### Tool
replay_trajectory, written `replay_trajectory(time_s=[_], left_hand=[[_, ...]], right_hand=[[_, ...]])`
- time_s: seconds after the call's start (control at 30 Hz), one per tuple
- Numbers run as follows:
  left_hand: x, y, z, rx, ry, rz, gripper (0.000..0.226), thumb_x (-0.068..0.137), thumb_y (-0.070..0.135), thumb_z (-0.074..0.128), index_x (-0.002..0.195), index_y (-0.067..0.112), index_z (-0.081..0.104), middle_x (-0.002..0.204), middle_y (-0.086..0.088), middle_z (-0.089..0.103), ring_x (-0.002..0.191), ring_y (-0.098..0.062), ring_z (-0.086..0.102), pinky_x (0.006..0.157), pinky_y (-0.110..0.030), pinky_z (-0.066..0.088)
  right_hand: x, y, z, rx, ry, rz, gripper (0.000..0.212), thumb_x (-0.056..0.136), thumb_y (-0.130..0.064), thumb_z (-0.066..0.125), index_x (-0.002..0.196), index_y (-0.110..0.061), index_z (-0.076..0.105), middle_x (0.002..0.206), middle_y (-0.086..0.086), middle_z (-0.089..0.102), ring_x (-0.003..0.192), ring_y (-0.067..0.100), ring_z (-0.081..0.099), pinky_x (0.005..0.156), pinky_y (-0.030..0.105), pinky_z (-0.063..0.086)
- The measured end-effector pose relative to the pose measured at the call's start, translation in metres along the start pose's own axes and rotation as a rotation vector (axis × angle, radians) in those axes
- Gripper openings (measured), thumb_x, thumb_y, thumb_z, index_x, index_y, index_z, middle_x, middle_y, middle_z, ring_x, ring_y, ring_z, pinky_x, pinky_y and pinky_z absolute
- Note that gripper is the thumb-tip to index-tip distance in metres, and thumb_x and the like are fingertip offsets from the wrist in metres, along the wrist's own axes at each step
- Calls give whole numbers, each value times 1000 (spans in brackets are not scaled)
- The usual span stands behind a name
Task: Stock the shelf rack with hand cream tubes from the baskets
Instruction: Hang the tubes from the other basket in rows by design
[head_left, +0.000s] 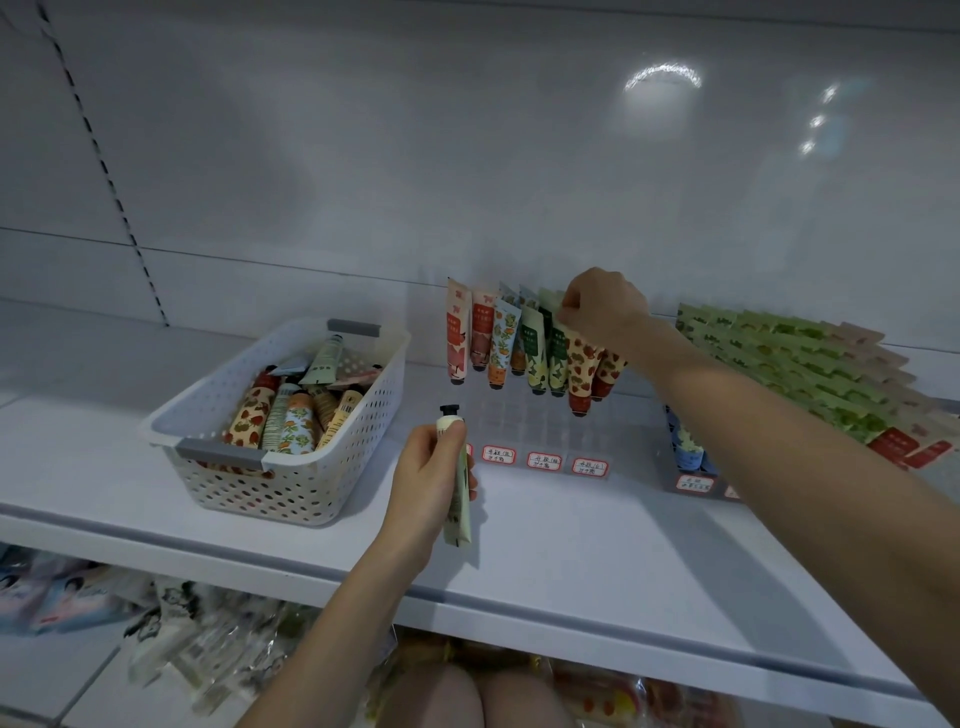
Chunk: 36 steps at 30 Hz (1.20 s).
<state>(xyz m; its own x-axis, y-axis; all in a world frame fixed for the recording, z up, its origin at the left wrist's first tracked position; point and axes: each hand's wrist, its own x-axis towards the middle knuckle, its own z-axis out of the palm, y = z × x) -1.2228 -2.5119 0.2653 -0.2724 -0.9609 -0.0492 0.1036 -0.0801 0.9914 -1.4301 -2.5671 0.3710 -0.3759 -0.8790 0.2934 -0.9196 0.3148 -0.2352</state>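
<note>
Shelf rack (519, 421), clear, holds a row of hand cream tubes (501, 343) cap-down at its back. The white basket (291, 488) beside it holds more. The right hand (602, 306) pinches a green tube (558, 353) by its top in that row. The left hand (426, 478) grips a pale tube (458, 514), cap up.

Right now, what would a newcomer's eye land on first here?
The colourful row of tubes standing cap-down in the clear rack mid-shelf, with the right hand gripping their tops. Nearer, the left hand holds a pale green tube cap-up; a white basket of tubes sits left.
</note>
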Motion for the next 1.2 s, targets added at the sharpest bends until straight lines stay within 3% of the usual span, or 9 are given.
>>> replay_trajectory(time_s=[0.1,0.2,0.57,1.2], left_hand=[[0,1,-1,-1,8,5,18,97,27,45,89,12,51,73,-6,55,63,-17,54,68,-33,49],[0,2,-1,-4,9,6,18,97,27,45,88,12,50,74,-6,55,63,-17,53,67,-32,49],[-1,1,3,9,1,-9,18,96,28,46,90,12,50,73,-6,56,63,-16,54,69,-33,50],[-3,2,3,29,2,-7,19,96,29,46,91,12,51,74,-6,56,65,-18,55,74,-37,50]], right_hand=[[-4,-3,-2,34,84,-123,22,93,-16,46,98,-6,65,98,10,64,91,26,60,67,29,43],[-7,-10,2,11,46,-224,22,93,-21,50,100,-8,66,103,9,63,96,24,58,71,28,42],[-9,6,1,-2,24,-78,20,90,-8,49,89,0,67,93,14,68,87,27,62,65,31,46],[-17,7,1,50,60,-133,19,92,-20,54,100,-6,62,102,11,63,94,25,58,71,30,43]])
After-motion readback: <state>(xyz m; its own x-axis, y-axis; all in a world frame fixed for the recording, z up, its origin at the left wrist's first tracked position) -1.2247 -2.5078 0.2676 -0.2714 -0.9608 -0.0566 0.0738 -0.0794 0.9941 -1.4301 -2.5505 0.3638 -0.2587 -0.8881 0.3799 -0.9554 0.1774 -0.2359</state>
